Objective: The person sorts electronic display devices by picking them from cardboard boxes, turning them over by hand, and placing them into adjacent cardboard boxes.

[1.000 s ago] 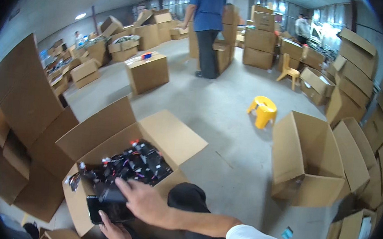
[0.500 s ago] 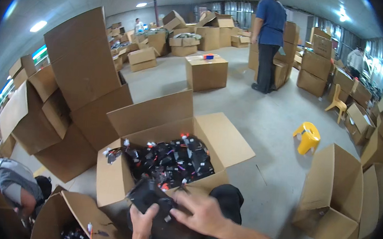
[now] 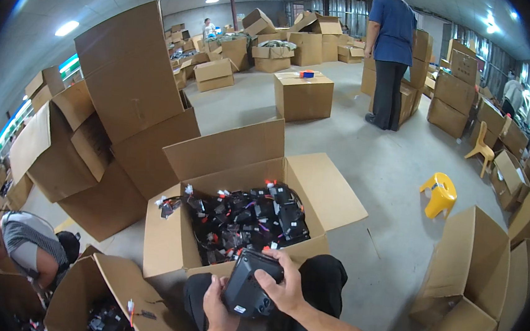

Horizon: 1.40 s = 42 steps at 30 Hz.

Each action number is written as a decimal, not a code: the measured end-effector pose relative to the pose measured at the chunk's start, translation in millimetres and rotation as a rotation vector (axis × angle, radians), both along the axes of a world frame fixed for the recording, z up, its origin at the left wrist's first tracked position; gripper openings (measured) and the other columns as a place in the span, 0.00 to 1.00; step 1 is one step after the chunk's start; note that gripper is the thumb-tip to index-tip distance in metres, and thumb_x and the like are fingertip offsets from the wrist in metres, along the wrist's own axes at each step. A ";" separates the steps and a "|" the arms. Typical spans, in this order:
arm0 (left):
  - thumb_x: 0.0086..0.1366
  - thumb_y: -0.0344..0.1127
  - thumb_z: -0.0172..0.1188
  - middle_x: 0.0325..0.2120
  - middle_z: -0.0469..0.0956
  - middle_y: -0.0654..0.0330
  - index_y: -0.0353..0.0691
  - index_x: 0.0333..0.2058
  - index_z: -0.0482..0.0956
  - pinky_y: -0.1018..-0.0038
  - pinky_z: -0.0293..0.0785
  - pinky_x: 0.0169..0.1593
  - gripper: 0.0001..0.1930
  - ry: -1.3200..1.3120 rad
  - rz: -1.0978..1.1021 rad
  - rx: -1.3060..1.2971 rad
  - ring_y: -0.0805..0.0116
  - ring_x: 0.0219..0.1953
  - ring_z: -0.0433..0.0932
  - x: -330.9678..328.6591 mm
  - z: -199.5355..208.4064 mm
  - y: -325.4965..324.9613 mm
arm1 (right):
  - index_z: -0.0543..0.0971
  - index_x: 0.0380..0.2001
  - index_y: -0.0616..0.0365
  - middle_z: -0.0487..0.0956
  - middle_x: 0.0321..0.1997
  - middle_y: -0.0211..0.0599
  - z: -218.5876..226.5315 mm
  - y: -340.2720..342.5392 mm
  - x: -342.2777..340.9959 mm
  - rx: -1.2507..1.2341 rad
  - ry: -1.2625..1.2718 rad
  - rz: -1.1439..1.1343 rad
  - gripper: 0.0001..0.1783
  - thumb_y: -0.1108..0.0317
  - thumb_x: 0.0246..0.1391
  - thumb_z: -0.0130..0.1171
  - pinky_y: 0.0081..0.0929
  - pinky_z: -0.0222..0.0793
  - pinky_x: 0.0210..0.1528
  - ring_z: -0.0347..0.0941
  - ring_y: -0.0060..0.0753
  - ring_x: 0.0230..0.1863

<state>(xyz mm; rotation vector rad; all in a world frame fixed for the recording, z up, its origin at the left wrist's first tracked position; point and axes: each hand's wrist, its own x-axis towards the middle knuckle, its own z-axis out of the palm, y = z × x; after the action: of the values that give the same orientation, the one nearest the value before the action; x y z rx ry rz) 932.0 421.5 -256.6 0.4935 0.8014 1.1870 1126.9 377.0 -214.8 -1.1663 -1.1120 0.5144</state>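
Between my two hands is a black plastic case (image 3: 244,281), with a small white label and dark round spots near its lower end. My left hand (image 3: 219,310) grips its left side. The fingers of my right hand (image 3: 285,286) wrap its right edge, the thumb lying on top of it. Just beyond my hands an open cardboard box (image 3: 331,194) holds a heap of black cased parts (image 3: 245,221) with coloured wires and white and red connectors. One wired piece (image 3: 170,203) lies on that box's left flap.
A second open carton (image 3: 122,279) with similar parts stands at lower left, near a bent-over person (image 3: 31,247). A yellow stool (image 3: 440,195) and an open carton (image 3: 464,281) are on the right. Further off are a closed box (image 3: 303,100) and a standing person (image 3: 390,57).
The case has turned in my hands and its face now shows more. My right hand, blurred above it before, has closed on its right edge. The whole view has shifted slightly.
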 end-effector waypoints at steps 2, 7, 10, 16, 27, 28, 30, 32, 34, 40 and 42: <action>0.93 0.51 0.52 0.53 0.90 0.47 0.23 0.63 0.83 0.65 0.86 0.60 0.29 0.078 -0.001 0.013 0.62 0.52 0.90 1.6 -4.1 -0.2 | 0.82 0.64 0.67 0.88 0.57 0.50 -2.5 1.8 0.9 -0.025 0.049 -0.001 0.33 0.51 0.71 0.78 0.38 0.81 0.63 0.87 0.41 0.58; 0.86 0.49 0.67 0.54 0.90 0.48 0.22 0.66 0.81 0.66 0.86 0.59 0.29 0.225 -0.108 0.194 0.64 0.52 0.89 0.9 -9.9 -3.5 | 0.83 0.60 0.67 0.90 0.52 0.47 9.6 5.1 18.7 -0.151 0.149 0.055 0.30 0.49 0.75 0.76 0.36 0.83 0.59 0.87 0.33 0.54; 0.58 0.38 0.90 0.55 0.89 0.53 0.25 0.70 0.79 0.65 0.87 0.61 0.45 0.671 -0.447 0.428 0.65 0.55 0.88 6.2 21.2 -2.5 | 0.81 0.65 0.66 0.90 0.55 0.46 0.1 15.3 39.0 -0.239 0.062 0.156 0.33 0.47 0.76 0.76 0.36 0.82 0.61 0.85 0.30 0.56; 0.63 0.44 0.83 0.58 0.86 0.52 0.30 0.73 0.75 0.60 0.87 0.62 0.45 0.570 -0.142 0.484 0.60 0.59 0.87 44.6 119.0 54.3 | 0.55 0.89 0.62 0.75 0.80 0.50 -8.9 62.3 67.6 -0.022 0.265 0.850 0.61 0.46 0.71 0.80 0.45 0.67 0.84 0.72 0.44 0.80; 0.78 0.46 0.76 0.56 0.89 0.52 0.32 0.68 0.79 0.64 0.90 0.56 0.30 0.601 -0.089 0.160 0.64 0.51 0.91 117.8 -3.3 317.3 | 0.91 0.49 0.60 0.92 0.45 0.45 -4.9 250.3 300.5 -0.359 -0.795 0.119 0.14 0.61 0.70 0.74 0.46 0.84 0.55 0.90 0.53 0.50; 0.78 0.45 0.77 0.57 0.88 0.52 0.31 0.68 0.78 0.63 0.91 0.57 0.31 0.606 -0.225 0.177 0.62 0.52 0.90 135.7 -42.5 338.9 | 0.91 0.49 0.60 0.92 0.45 0.45 -20.4 274.5 322.0 -0.375 -0.798 0.119 0.14 0.61 0.70 0.74 0.46 0.84 0.55 0.90 0.53 0.50; 0.77 0.42 0.79 0.55 0.89 0.51 0.31 0.68 0.78 0.58 0.92 0.55 0.31 0.560 -0.400 0.137 0.59 0.50 0.91 170.3 -123.8 370.1 | 0.91 0.45 0.58 0.89 0.41 0.46 -75.5 323.2 352.7 -0.345 -1.275 0.075 0.09 0.70 0.64 0.71 0.48 0.83 0.56 0.88 0.53 0.48; 0.76 0.39 0.79 0.52 0.90 0.50 0.32 0.67 0.79 0.53 0.93 0.51 0.29 0.515 -0.471 0.005 0.57 0.47 0.92 209.5 -192.6 395.7 | 0.90 0.44 0.58 0.88 0.43 0.46 -124.3 359.2 370.2 -0.290 -1.378 0.030 0.09 0.72 0.61 0.70 0.50 0.82 0.58 0.87 0.54 0.51; 0.76 0.38 0.80 0.51 0.90 0.50 0.32 0.65 0.80 0.51 0.93 0.51 0.27 0.554 -0.453 -0.066 0.56 0.46 0.92 213.9 -251.6 440.6 | 0.89 0.40 0.53 0.88 0.45 0.42 -147.3 399.7 348.6 -0.104 -1.559 -0.013 0.06 0.70 0.62 0.67 0.50 0.79 0.62 0.86 0.51 0.56; 0.71 0.49 0.83 0.54 0.90 0.42 0.25 0.63 0.81 0.53 0.88 0.59 0.35 1.119 -0.528 0.010 0.51 0.52 0.92 279.4 -357.1 469.9 | 0.86 0.47 0.58 0.86 0.49 0.44 -259.7 421.4 276.3 -0.150 -1.396 0.261 0.10 0.67 0.65 0.66 0.50 0.75 0.68 0.83 0.50 0.59; 0.69 0.51 0.83 0.55 0.90 0.40 0.24 0.63 0.80 0.52 0.87 0.61 0.38 1.151 -0.531 -0.075 0.49 0.54 0.92 304.2 -369.8 447.9 | 0.84 0.57 0.61 0.86 0.57 0.47 -301.3 417.8 271.3 -0.316 -1.419 0.366 0.25 0.62 0.59 0.75 0.50 0.74 0.73 0.81 0.51 0.66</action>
<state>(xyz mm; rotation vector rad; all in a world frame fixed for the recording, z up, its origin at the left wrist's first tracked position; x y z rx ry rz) 1236.2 869.3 -626.5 1.2753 1.5430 0.2867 1398.2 794.7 -516.2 -1.6320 -2.5519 0.0442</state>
